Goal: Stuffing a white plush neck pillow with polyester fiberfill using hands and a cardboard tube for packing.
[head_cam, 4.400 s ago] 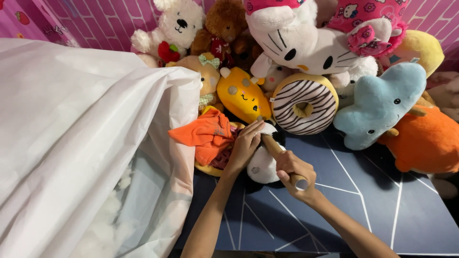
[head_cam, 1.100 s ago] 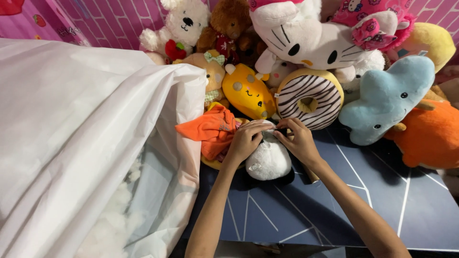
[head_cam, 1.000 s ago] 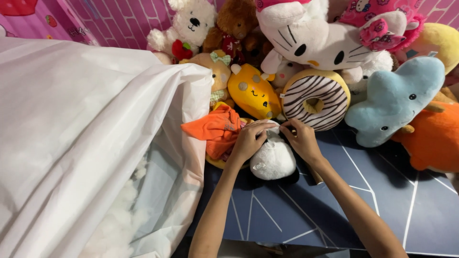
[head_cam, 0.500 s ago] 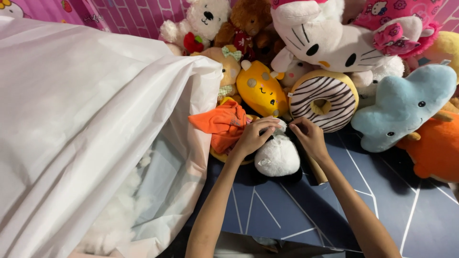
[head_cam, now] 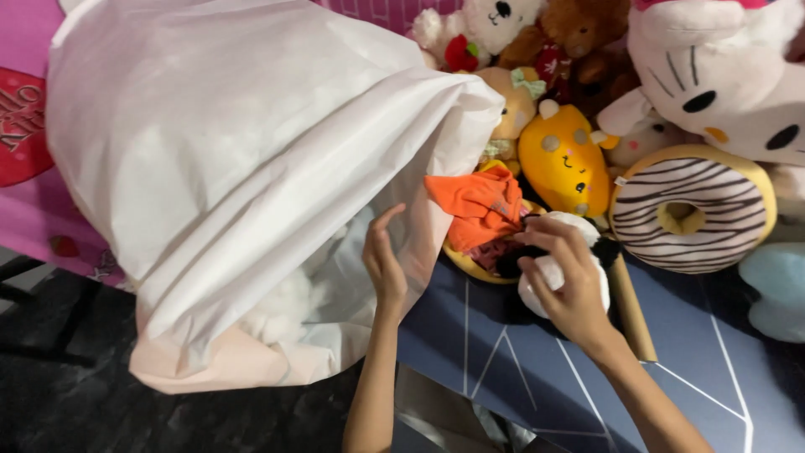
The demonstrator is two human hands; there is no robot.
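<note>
My right hand (head_cam: 560,277) grips a small white-and-black plush toy (head_cam: 587,268) lying on the dark blue surface (head_cam: 537,377). My left hand (head_cam: 384,262) is open with its fingers apart, touching the mouth of a big white bag (head_cam: 251,151) that holds white stuffing (head_cam: 281,306). An orange cloth piece (head_cam: 478,205) lies between the bag's mouth and the small toy. A wooden stick (head_cam: 631,306) rests on the surface just right of my right hand.
Plush toys are piled at the back right: a yellow one (head_cam: 566,159), a striped donut (head_cam: 692,218), a big white cat (head_cam: 721,84), a brown bear (head_cam: 579,33), a white bear (head_cam: 478,25) and a pale blue one (head_cam: 776,294). Pink wall (head_cam: 25,126) at left, dark floor (head_cam: 67,394) below.
My left hand has left the small plush toy and moved left to the bag's mouth. My right hand stays on the toy. The view has swung left.
</note>
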